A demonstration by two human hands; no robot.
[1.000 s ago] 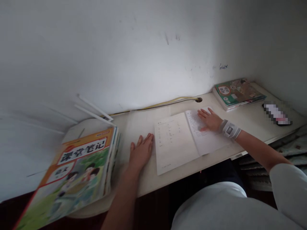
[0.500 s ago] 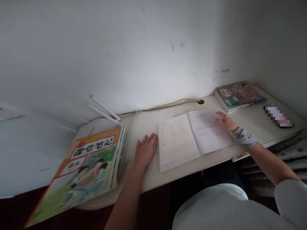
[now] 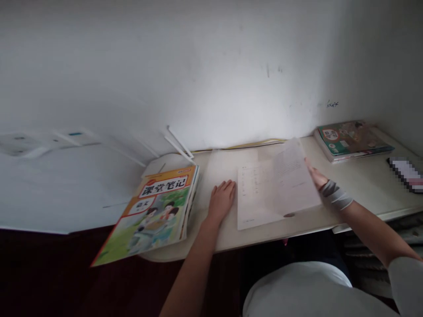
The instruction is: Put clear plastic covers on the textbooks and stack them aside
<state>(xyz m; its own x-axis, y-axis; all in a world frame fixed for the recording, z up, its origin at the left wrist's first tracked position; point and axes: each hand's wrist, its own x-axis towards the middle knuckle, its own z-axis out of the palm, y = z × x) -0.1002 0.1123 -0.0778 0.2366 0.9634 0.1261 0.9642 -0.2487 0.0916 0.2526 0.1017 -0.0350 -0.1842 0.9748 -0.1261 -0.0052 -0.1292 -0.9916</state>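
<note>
An open booklet [image 3: 249, 207] lies on the desk, with handwriting-like marks on its left page. Its printed right leaf [image 3: 294, 176] stands raised and tilted to the left. At that leaf's outer edge is my right hand [image 3: 317, 177], wearing a grey wrist wrap. The hand appears closed on the leaf, with its fingertips partly hidden behind the paper. My left hand [image 3: 222, 200] rests flat on the desk just left of the booklet, fingers extended and holding nothing.
A stack of workbooks [image 3: 158, 215] with an orange and green cover overhangs the left end of the desk [image 3: 350, 185]. Further books [image 3: 355, 138] and a phone [image 3: 406, 174] lie at the right. A yellow cable [image 3: 247, 144] runs along the wall.
My right hand has taken the booklet's right leaf and lifted it towards the left. My left hand stays flat beside the booklet. The camera view has turned left.
</note>
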